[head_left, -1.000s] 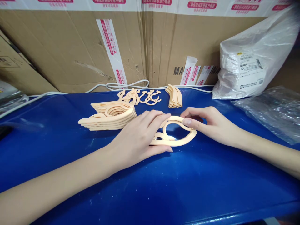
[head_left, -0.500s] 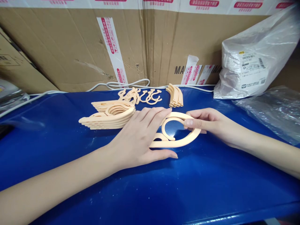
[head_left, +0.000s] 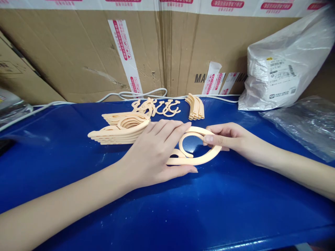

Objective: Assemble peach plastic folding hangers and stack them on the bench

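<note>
A cream plastic folding hanger [head_left: 206,157] is held just over the blue table, its rounded end towards the right and its hook curled inside. My left hand [head_left: 158,151] covers its left part, fingers laid across the far side and thumb along the near edge. Between thumb and fingers, my right hand [head_left: 227,137] pinches the rounded end. A stack of similar folded hangers [head_left: 119,134] lies just left of my left hand, partly hidden behind it. Farther back are a heap of loose cream hooks [head_left: 167,108] and several short curved arm pieces [head_left: 195,108].
Large cardboard boxes [head_left: 86,45] wall off the back of the blue table [head_left: 146,216]. A white cable [head_left: 146,93] runs along their foot. On the right stand a white plastic parcel bag [head_left: 277,69] and crumpled clear plastic [head_left: 309,122].
The hanger and my right hand have shifted slightly to the left. My left hand has barely moved, and both hands keep their hold.
</note>
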Motion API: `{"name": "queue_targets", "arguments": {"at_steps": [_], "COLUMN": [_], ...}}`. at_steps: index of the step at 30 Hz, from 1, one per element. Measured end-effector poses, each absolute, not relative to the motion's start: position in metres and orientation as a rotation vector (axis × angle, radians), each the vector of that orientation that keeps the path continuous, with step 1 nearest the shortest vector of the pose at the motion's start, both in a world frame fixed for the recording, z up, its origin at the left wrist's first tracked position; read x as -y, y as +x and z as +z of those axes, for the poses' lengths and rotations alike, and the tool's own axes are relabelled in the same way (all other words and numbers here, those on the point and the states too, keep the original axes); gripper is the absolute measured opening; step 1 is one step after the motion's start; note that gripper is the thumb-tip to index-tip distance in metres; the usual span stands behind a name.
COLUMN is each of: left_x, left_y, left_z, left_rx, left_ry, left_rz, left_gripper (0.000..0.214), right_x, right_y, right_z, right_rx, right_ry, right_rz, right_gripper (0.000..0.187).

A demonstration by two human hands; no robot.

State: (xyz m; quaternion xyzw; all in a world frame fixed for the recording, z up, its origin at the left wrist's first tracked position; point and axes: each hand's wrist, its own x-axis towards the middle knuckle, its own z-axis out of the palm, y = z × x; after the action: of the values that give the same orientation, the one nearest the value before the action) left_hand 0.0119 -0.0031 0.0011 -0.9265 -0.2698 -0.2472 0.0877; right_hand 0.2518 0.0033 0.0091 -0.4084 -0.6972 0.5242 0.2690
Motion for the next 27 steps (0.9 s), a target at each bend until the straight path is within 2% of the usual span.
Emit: {"name": "queue_targets", "arguments": {"at_steps": [4, 8, 10, 16, 20, 27], "left_x": [0.008, 0.01, 0.006, -0.018, -0.033, -0.048], "left_y": [0.013, 0.009, 0.001, -0.052, -0.091, -0.113], "left_z": [0.009, 0.032, 0.048, 0.077, 0.07, 0.055], "left_rx": [0.817, 0.855, 0.896, 1.216, 1.371, 1.347], "left_ry": [-2.695, -2.718, -2.755, -2.644, -2.639, -2.671], "left_rz": [-0.684, -0.637, -0.593, -0.612, -0.557, -0.532], "left_gripper": [0.071, 0.061, 0.059, 0.066, 0.062, 0.073], "right_x": [-0.002, -0.004, -0.006, -0.007, -0.007, -0.009], "right_y": [0.252, 0.255, 0.257, 0.258, 0.259, 0.26], "right_z": [0.009, 0.01, 0.011, 0.008, 0.004, 0.002], "right_rx": [1.89, 1.894, 1.963, 2.409, 2.629, 2.689], "right_ry": [-1.101, -1.069, -1.061, -1.007, -0.857, -0.856], "right_rz": [1.405, 1.344, 1.247, 0.567, 0.316, 0.221], "right_gripper": [0.033, 0.055, 0.059, 0.019, 0.017, 0.02]}}
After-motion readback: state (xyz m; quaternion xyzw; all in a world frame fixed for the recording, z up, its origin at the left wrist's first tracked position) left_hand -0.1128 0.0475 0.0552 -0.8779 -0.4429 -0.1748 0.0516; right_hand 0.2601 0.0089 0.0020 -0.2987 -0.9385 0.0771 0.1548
